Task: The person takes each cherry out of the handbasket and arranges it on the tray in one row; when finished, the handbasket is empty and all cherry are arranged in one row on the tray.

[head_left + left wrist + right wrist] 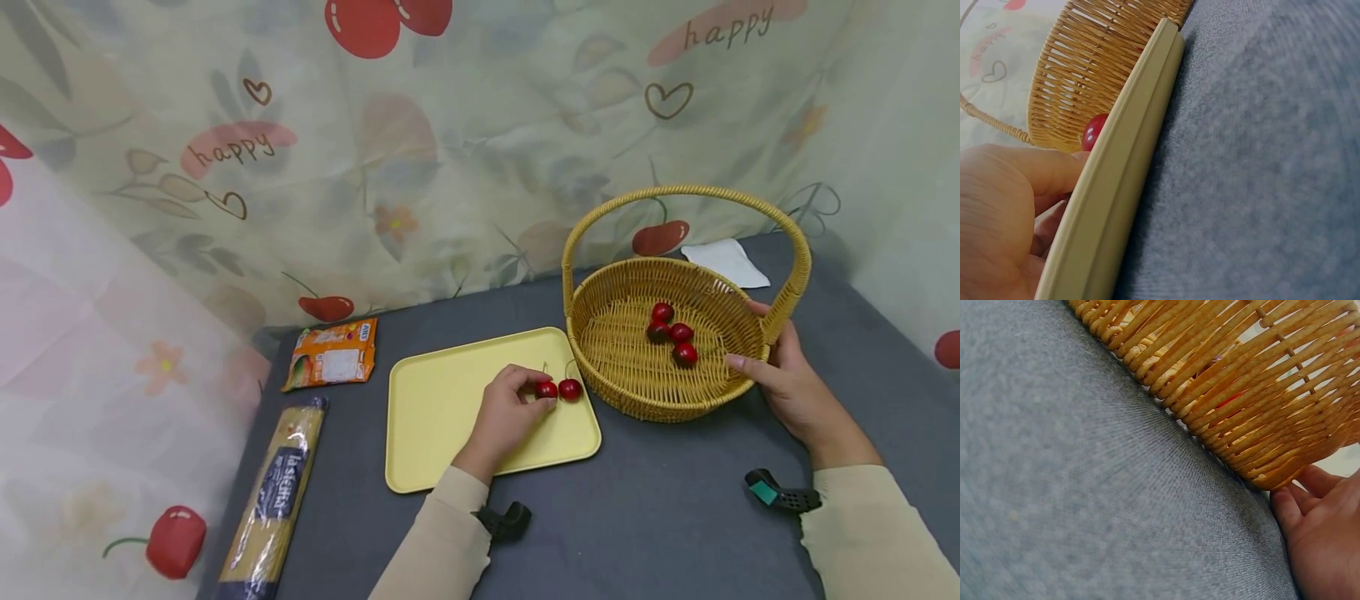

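Note:
Over the yellow tray (442, 408), my left hand (504, 417) pinches a dark red cherry (547, 390) between thumb and fingers. A second cherry (570, 389), with a stem, lies on the tray just right of it. The woven basket (645, 408) stands against the tray's right side, its tall handle upright. Several cherries (684, 356) sit together on the basket floor. My right hand (798, 400) holds the basket's right side near the handle's base, thumb over the rim and fingers outside. In the left wrist view, the tray's edge (1116, 169) hides the left fingertips.
An orange snack packet (333, 354) lies left of the tray, with a long pack of pasta (276, 492) in front of it. A white folded cloth (726, 262) lies behind the basket. A printed curtain (465, 167) closes off the back of the grey table.

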A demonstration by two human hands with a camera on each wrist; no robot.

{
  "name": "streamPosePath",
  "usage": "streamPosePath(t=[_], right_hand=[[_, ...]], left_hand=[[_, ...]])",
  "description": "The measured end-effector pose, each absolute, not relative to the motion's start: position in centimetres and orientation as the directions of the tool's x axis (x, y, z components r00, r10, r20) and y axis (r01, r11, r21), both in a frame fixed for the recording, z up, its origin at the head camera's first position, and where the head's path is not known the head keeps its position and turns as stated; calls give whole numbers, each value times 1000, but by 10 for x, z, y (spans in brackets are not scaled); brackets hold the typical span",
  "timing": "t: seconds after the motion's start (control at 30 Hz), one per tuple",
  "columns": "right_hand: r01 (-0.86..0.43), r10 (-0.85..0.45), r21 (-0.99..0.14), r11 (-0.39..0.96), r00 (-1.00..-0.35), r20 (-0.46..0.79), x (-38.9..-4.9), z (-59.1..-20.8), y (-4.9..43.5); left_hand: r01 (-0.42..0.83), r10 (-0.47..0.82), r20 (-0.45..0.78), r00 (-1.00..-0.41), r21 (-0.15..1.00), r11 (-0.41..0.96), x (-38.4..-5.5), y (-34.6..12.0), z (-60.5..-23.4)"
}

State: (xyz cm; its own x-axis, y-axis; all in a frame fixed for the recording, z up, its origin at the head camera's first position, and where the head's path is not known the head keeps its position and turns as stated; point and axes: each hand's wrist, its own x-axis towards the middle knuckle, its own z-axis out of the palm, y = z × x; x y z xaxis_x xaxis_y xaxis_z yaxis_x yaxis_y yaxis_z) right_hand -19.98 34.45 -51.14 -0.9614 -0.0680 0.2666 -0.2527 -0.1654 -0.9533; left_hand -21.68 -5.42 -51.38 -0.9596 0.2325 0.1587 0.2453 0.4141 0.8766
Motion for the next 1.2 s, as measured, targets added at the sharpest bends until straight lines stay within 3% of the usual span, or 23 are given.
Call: streamPosePath(t=[1.0, 1.2], right_hand=[[-227, -60, -965, -135, -970, 237, -200, -512, 344], [-246, -61, -958, -145, -965, 257, -201, -512, 344]], left_hand=[[246, 244, 148, -958, 865, 438, -216, -53, -513], [224, 202, 155, -967, 895, 385, -216, -54, -514]])
